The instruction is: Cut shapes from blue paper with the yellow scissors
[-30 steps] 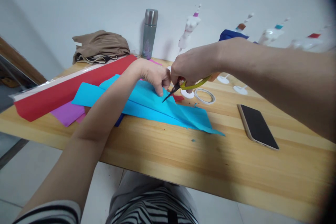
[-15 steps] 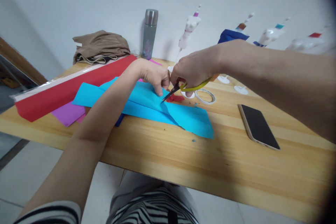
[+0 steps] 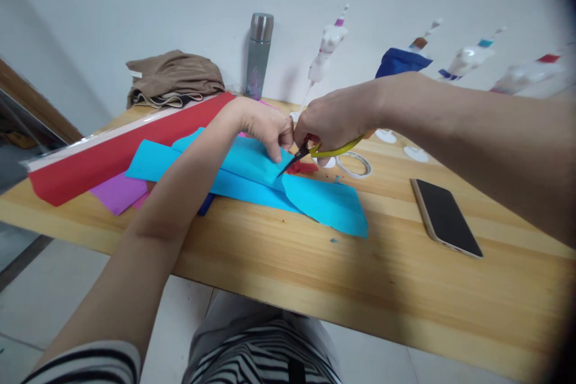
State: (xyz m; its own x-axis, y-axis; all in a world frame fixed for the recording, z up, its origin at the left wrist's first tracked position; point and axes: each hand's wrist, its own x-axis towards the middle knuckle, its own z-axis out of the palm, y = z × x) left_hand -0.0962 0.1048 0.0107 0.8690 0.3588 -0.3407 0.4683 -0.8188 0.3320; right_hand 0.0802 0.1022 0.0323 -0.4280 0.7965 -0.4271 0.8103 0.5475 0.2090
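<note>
Blue paper (image 3: pixel 245 159) lies in long overlapping strips on the wooden table (image 3: pixel 270 258). My left hand (image 3: pixel 269 125) pinches its far edge, thumb on top and fingers curled. Close beside it, my right hand (image 3: pixel 330 120) is closed round the yellow handles of a pair of scissors (image 3: pixel 336 150). The dark blades point down and left, their tip at the cut in the blue paper. To the right of the cut, a curved-edged flap of the paper lies toward the table's front. Red scraps (image 3: pixel 303 167) sit partly hidden behind the scissors.
A phone (image 3: pixel 447 216) lies at right, a roll of tape (image 3: pixel 354 164) beyond the scissors. Red paper in clear wrap (image 3: pixel 130 153), purple paper (image 3: pixel 117 193), folded brown cloth (image 3: pixel 175 77) and a flask (image 3: pixel 258 60) stand left and behind. Several white mannequin figures (image 3: pixel 332 39) line the back.
Both hands and the scissors hold nearly the same place at the cut. The whole view has shifted very slightly; nothing has been let go.
</note>
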